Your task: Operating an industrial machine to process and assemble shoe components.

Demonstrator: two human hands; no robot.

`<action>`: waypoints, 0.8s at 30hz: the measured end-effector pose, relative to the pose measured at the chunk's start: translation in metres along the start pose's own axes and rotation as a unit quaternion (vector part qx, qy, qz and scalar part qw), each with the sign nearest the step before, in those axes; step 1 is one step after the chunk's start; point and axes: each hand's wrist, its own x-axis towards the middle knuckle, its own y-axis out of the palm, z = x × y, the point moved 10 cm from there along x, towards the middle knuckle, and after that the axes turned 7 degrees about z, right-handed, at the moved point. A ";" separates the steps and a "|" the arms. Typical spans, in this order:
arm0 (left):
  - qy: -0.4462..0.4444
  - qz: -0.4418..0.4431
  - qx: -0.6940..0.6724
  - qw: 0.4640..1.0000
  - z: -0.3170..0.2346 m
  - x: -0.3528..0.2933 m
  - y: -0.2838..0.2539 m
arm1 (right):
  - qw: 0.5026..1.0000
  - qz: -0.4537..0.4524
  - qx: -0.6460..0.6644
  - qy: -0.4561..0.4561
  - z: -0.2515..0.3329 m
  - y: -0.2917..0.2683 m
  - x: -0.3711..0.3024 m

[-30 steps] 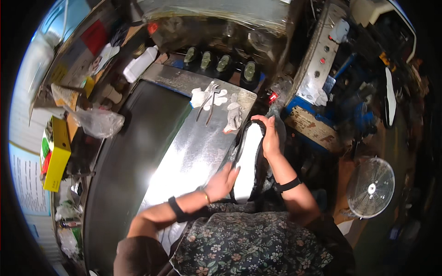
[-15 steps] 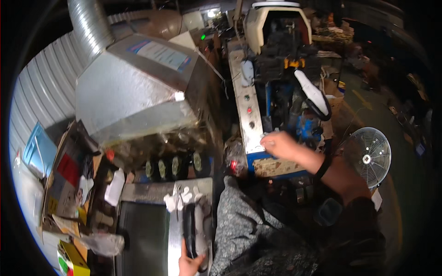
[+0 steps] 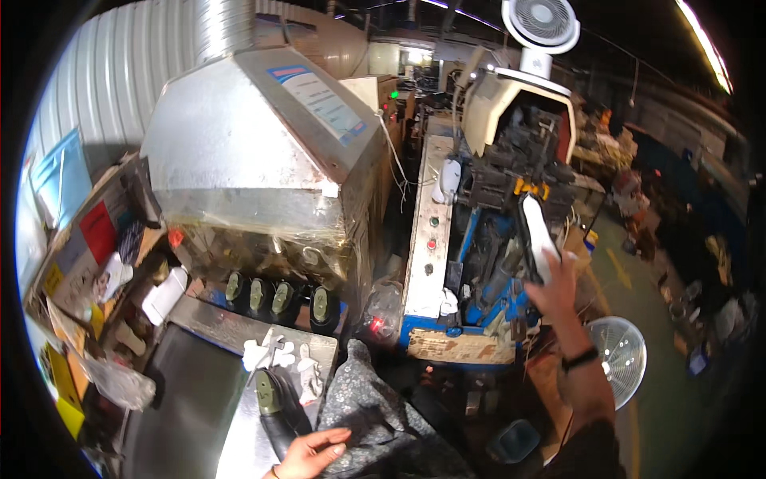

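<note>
So the person's got both arms out to different spots. Right hand [image 3: 556, 287] is over by the machine [image 3: 511, 172], fingers spread wide at the lower end of the white-soled shoe [image 3: 538, 229]. Can't tell if it's actually touching. That shoe sits sole toward the camera, tilted, just under the yellow clamp bit [image 3: 531, 189].

Left hand [image 3: 313, 455] is down at the bottom edge, fingers out straight, thumb apart, right beside the black shoe [image 3: 277, 415]. Can't tell if there's contact there either. That shoe's on the metal table [image 3: 239, 435], green last [image 3: 268, 391] showing on top.

Same table: pliers [image 3: 272, 352] on a white glove [image 3: 254, 356], plus a grey glove [image 3: 309, 377] near the black shoe. Dark belt [image 3: 179, 391] runs along the left of it. Past the far end there's a row of four more green lasts under the big metal hood [image 3: 227, 148]. White bottle [image 3: 165, 296] off to the left, round fan [image 3: 621, 359] by the right forearm.
</note>
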 end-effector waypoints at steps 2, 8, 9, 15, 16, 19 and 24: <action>-0.013 -0.004 -0.150 0.989 -0.012 0.012 -0.001 | 0.993 0.014 0.072 -0.089 0.056 -0.013 -0.032; -0.073 0.182 -0.511 0.837 -0.046 0.052 0.005 | 0.856 0.184 0.163 -0.455 0.234 -0.041 -0.166; -0.102 0.109 -0.509 0.848 -0.041 0.047 -0.008 | 0.844 0.167 0.160 -0.483 0.244 -0.028 -0.190; -0.022 -0.179 -0.466 0.866 0.011 -0.050 -0.091 | 0.794 0.171 0.264 -0.520 0.346 0.035 -0.215; 0.023 -0.213 -0.445 0.870 -0.002 -0.059 -0.107 | 0.814 0.165 0.316 -0.459 0.358 0.039 -0.204; 0.067 -0.334 -0.477 0.810 -0.018 -0.082 -0.164 | 0.809 0.290 0.379 -0.343 0.386 0.106 -0.224; 0.101 -0.513 -0.137 0.841 -0.006 -0.084 -0.341 | 0.753 0.364 0.405 -0.369 0.400 0.163 -0.304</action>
